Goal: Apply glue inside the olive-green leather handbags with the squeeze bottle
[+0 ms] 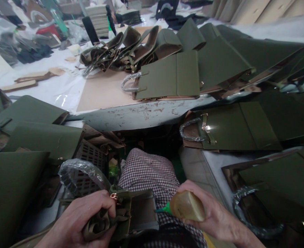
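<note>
In my lap lies an olive-green handbag (143,210), its edge turned toward me and a gold-coloured ring showing near the handle base. The handle (83,165), wrapped in clear plastic, arches up to the left. Fingers of my left hand (90,215) are closed around bunched olive material of this bag. My right hand (212,212) grips a yellowish squeeze bottle (189,205) with a green nozzle. Its thin tip points left at the bag's open edge; whether it touches is unclear. What the bottle contains cannot be told for certain.
A white-covered table (61,91) ahead carries a row of olive handbags (167,74) and a beige board (100,89). More bags (232,125) lie at right, others (43,137) at left. A dark plastic crate (91,163) stands beside checked cloth (148,165) over my legs.
</note>
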`<state>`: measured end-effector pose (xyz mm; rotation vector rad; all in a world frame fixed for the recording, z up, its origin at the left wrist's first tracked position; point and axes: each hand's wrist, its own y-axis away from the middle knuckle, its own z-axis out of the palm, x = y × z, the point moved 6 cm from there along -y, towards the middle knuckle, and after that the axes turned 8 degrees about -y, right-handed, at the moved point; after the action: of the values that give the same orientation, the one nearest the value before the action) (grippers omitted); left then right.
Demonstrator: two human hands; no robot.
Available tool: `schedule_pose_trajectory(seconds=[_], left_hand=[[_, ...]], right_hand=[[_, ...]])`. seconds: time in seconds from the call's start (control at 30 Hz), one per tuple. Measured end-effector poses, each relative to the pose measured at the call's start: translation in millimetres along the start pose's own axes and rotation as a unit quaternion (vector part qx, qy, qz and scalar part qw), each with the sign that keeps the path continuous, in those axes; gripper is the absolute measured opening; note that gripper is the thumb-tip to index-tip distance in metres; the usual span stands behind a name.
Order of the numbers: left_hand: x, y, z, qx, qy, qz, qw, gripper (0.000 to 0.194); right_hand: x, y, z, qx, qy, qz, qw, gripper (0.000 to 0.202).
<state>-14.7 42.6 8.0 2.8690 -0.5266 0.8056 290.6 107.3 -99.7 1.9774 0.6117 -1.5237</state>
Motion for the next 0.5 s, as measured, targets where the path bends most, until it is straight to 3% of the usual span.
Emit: schedule_pose_trajectory(seconds=[0.1,0.2,0.33,0.4,0.5], left_hand=[[-2,4,1.0,-0.004,-0.009,-0.011,1.0,0.013],[-5,4,-2.4,0.009,-0.015,-0.015,1.0,0.014],[-29,-2,-20.5,0.053,0.006,-0.062,0.997,0.008],[-47,-7,-36.5,0.082,0.007,-0.088,0.993,0.009],[-64,-16,-63.5,0.128,-0.036,-0.095,0.987,0.009]], right_hand=[[6,6,-3,0.012,-0.056,0.058,0.997,0.05],[23,12,-9,0.102,-0.147,0.107,0.978,0.055],[39,15,-7,0.212,-0.352,0.14,0.901,0.061],[40,11,-5,0.232,-0.441,0.135,0.856,0.055],[41,4,-7,0.247,-0.501,0.122,0.82,0.055]])
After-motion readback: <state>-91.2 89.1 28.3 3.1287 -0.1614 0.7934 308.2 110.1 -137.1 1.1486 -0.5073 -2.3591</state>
